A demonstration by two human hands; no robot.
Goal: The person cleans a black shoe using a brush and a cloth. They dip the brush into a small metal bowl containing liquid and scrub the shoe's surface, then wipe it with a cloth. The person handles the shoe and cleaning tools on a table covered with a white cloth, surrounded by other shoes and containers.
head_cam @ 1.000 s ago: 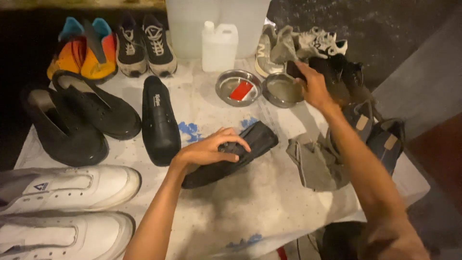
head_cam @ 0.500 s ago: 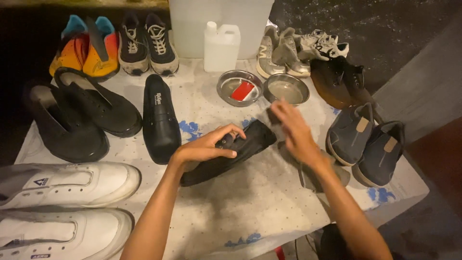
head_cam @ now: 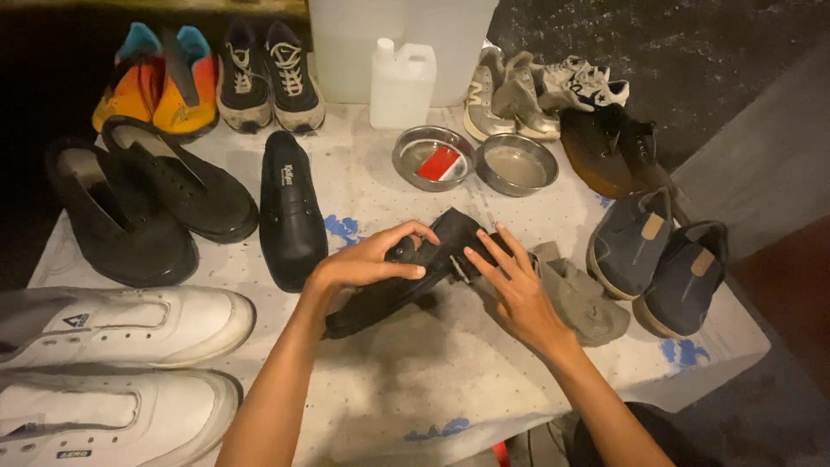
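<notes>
Head view, single entry: a black leather slip-on shoe (head_cam: 406, 277) lay on its side near the middle of a white dotted table cover (head_cam: 415, 389), toe toward the near left. The left hand (head_cam: 367, 259) was curled over its upper, fingers closed around the shoe and pinning it down. The right hand (head_cam: 510, 290) rested at the heel end, fingers spread and flat against the opening, gripping nothing that could be made out; a small pale item under its fingertips was too small to identify. Just beside that hand lay a crumpled grey cloth (head_cam: 579, 298). Behind stood two round steel bowls, one holding a red block (head_cam: 439, 162) and one bare (head_cam: 517, 164), then a white plastic jug (head_cam: 402, 84). The matching black shoe (head_cam: 290, 207) stood upright to the left, apart from the held one. Around the edges: black lace-ups (head_cam: 147, 203), white slip-on trainers (head_cam: 121, 324), orange and blue shoes (head_cam: 160, 82), navy canvas shoes (head_cam: 661, 259). Judged step: shoe steadied for cleaning or polishing. The following move would seem to call for a firm left-hand hold and the right taking up cloth or polish.
</notes>
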